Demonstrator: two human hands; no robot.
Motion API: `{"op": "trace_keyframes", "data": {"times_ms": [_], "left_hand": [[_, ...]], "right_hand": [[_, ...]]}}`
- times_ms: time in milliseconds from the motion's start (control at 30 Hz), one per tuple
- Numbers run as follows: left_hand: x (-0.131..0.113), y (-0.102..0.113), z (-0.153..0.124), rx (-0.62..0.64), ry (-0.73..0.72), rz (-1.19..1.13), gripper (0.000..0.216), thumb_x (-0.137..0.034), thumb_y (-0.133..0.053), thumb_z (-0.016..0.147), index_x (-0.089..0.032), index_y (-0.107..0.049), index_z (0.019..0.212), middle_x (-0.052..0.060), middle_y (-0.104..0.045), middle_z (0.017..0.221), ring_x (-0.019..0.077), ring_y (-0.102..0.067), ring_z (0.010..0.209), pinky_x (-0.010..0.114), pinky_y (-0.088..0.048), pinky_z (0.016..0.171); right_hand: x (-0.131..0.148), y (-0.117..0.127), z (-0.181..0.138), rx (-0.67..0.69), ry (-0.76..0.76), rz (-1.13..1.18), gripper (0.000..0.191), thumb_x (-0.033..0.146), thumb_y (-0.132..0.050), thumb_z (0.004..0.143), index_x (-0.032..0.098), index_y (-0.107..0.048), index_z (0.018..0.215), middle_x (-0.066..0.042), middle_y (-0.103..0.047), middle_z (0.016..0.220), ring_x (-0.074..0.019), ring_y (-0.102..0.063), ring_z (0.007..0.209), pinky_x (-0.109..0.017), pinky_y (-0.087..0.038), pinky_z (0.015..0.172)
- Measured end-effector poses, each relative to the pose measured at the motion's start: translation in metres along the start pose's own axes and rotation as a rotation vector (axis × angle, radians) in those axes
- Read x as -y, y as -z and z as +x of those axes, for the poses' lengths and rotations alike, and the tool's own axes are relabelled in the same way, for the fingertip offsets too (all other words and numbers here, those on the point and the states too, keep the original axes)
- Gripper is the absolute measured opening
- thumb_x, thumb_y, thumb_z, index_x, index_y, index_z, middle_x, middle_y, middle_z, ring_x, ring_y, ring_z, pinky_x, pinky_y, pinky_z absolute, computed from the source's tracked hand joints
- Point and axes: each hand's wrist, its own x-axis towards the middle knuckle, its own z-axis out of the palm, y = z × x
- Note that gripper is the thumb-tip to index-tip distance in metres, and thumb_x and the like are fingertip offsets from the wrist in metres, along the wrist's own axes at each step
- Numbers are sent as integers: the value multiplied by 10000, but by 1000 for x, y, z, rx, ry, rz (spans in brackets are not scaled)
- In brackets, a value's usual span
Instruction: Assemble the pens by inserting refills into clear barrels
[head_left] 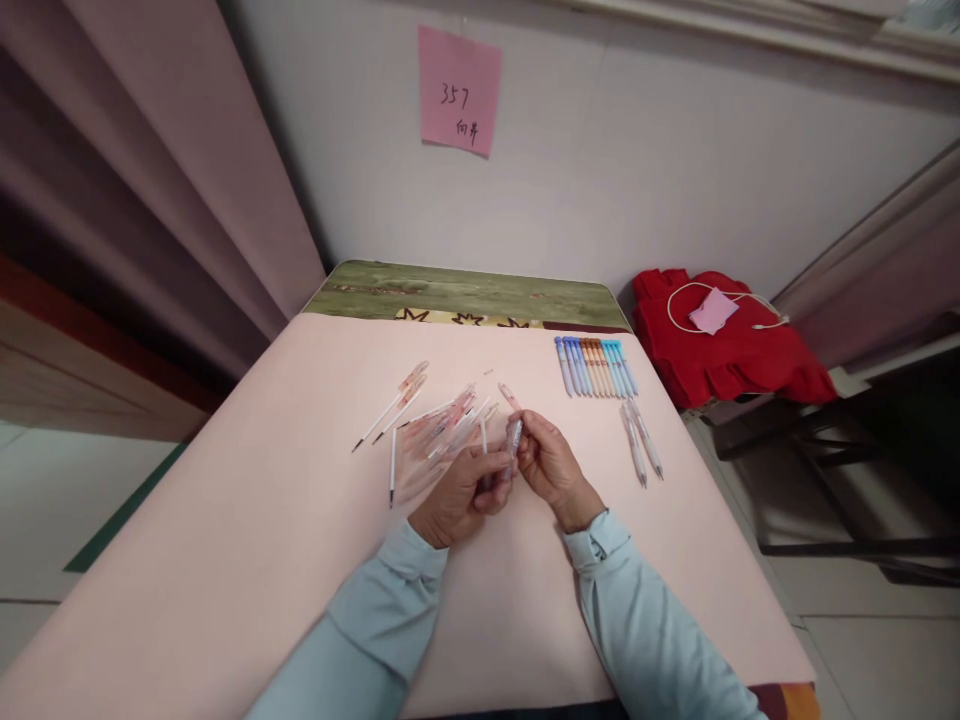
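Observation:
My left hand is closed around a pale clear pen, held upright over the middle of the table. From the other side the fingertips of my right hand pinch the same pen near its top. A pink pen part lies just beyond my right fingers. Left of my hands is a loose pile of clear and pink pen parts, partly hidden by my left hand. A white refill with a dark tip lies at the pile's left side.
Two pen tops with refills lie farther left. At the back right, a row of blue, brown and light-blue pens lies side by side. Two whitish pens rest in front of it. A red cloth with a cable is beyond the table's right edge.

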Motion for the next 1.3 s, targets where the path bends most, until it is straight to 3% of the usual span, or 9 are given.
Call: {"op": "trace_keyframes", "data": {"times_ms": [233,433,600,733,833,933,1067,1200,1300], "left_hand": [[1,-1,1,-1,12,20,243,-338,-668,783,-128,-591,688,-14,-511,462,22,-269,357,195,-120,406],[0,-2,0,-13,40,-103,248,-367,-658,775,-125,-621,738,-37,-474,440,18,-222,344,188,-128,398],[0,-1,0,1,35,-140,214,-346,-650,783,-135,-615,795,-29,-510,455,24,-206,342,185,-148,387],[-1,1,0,22,9,-183,202,-332,-655,784,-140,-595,791,-37,-486,444,27,-205,344,181,-150,385],[-4,4,-1,13,-61,-259,184,-303,-677,782,-148,-595,836,-69,-436,439,28,-190,358,171,-150,391],[-7,6,-1,11,-94,-299,179,-279,-692,779,-147,-594,849,-73,-426,457,27,-191,374,165,-148,396],[-6,6,-2,47,-60,-306,201,-274,-711,753,-141,-583,833,-59,-454,495,21,-197,381,168,-153,398],[-3,6,-3,102,-31,-306,197,-257,-710,746,-140,-587,846,-40,-502,524,19,-222,376,173,-169,402],[-6,9,-4,98,-61,-353,198,-245,-724,750,-139,-601,862,-31,-522,550,20,-242,390,168,-182,403]], "right_hand": [[5,2,2,-41,22,-18,236,322,-837,730,170,-658,750,63,-551,560,-32,-469,460,-105,-393,422],[9,1,2,-20,32,-51,312,424,-794,770,154,-710,901,32,-613,653,-35,-510,491,-111,-403,429],[3,1,1,34,-15,-133,269,377,-816,749,169,-654,798,65,-537,534,-51,-492,443,-132,-362,407],[11,0,13,-24,40,-229,277,390,-811,734,166,-651,757,45,-572,576,-52,-464,459,-148,-362,420],[27,-2,39,-117,227,-512,226,380,-757,765,174,-692,830,22,-620,642,-83,-503,516,-184,-412,475],[39,-7,73,-177,397,-1102,148,313,-649,828,195,-729,869,-13,-689,749,-133,-579,635,-248,-477,617],[36,-17,109,-125,427,-1750,184,226,-605,852,222,-768,938,-66,-733,995,-186,-636,862,-299,-459,804],[30,-25,126,-153,351,-1924,197,212,-564,878,212,-758,917,-84,-727,1019,-191,-640,881,-280,-437,773],[35,-27,119,-177,389,-1855,194,203,-535,886,186,-728,890,-93,-725,946,-194,-631,825,-289,-427,750]]}}
